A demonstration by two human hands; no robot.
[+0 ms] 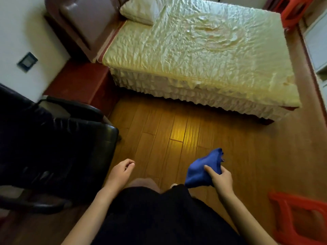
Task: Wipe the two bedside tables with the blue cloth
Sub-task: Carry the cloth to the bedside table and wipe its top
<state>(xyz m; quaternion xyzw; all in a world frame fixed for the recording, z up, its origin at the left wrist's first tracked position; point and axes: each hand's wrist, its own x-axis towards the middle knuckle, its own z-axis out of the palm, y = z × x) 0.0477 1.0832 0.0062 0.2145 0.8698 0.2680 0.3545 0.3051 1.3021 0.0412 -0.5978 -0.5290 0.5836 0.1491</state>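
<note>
My right hand point(221, 179) grips the crumpled blue cloth point(203, 168) low in the view, above the wooden floor. To its left, my left hand point(120, 172) hangs loosely curled with nothing in it. A dark red bedside table point(79, 82) stands against the wall at the left, between the bed and a black chair, well ahead of both hands. Only this one bedside table is in view.
The bed point(203, 55) with a cream quilted cover and a pillow point(141, 11) fills the upper middle. A black leather chair point(53, 138) stands at the left. Red plastic stools sit at the lower right point(299, 216) and upper right point(293, 13). Wooden floor point(177, 131) lies ahead.
</note>
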